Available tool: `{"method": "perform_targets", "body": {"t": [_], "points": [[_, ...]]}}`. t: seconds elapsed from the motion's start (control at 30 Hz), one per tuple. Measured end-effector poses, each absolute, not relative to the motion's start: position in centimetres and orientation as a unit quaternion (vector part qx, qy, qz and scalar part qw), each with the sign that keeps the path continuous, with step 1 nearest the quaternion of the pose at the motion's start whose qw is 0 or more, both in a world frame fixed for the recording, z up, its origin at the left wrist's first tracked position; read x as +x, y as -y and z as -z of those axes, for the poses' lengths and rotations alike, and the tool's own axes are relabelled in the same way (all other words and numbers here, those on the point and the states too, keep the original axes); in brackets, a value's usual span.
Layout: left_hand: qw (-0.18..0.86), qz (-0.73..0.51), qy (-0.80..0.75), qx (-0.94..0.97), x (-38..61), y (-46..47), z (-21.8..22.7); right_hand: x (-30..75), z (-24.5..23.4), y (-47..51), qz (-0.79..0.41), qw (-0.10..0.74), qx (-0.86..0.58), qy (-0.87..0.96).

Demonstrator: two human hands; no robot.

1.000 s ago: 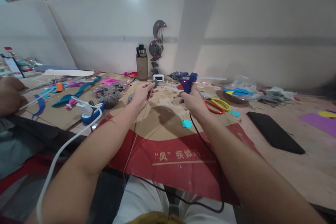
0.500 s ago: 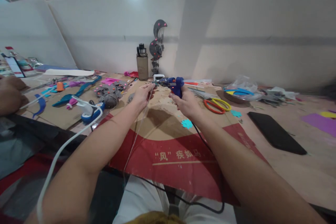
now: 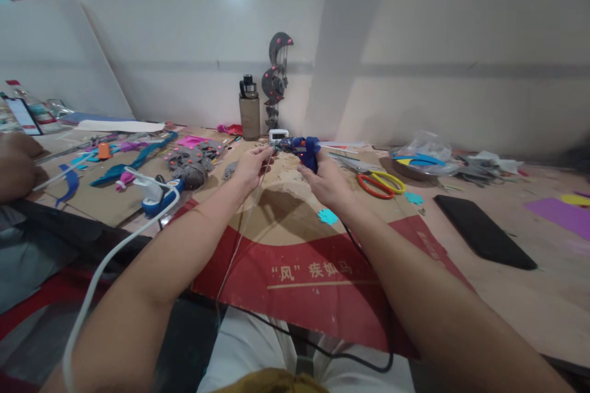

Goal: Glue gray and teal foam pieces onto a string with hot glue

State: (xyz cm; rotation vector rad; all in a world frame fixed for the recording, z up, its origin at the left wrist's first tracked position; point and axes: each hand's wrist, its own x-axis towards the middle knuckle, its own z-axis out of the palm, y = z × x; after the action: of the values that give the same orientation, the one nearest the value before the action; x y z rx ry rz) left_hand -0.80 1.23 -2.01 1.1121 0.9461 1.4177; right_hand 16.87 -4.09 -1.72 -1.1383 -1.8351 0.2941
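I have the left hand (image 3: pixel 252 169) pinching a string (image 3: pixel 238 244) before the bottle (image 3: pixel 250 115), the right hand (image 3: pixel 329 180) gripping a glue gun (image 3: pixel 310 152).

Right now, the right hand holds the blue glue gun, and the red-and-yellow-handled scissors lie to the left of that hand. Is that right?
Not quite: the head view shows the red-and-yellow-handled scissors lying to the right of the right hand. That hand does hold the blue glue gun.

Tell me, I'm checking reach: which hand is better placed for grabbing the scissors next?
Right hand, probably: nearer the scissors, though holding the glue gun; the left hand pinches string farther away.
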Motion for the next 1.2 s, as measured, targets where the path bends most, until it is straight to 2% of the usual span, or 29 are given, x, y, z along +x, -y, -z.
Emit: {"method": "perform_targets", "body": {"t": [1.2], "points": [[0.503,-0.603,-0.41,0.464,-0.7,-1.23,2.11,16.88,1.65,4.12,-0.12,0.449,-0.479,0.745]]}}
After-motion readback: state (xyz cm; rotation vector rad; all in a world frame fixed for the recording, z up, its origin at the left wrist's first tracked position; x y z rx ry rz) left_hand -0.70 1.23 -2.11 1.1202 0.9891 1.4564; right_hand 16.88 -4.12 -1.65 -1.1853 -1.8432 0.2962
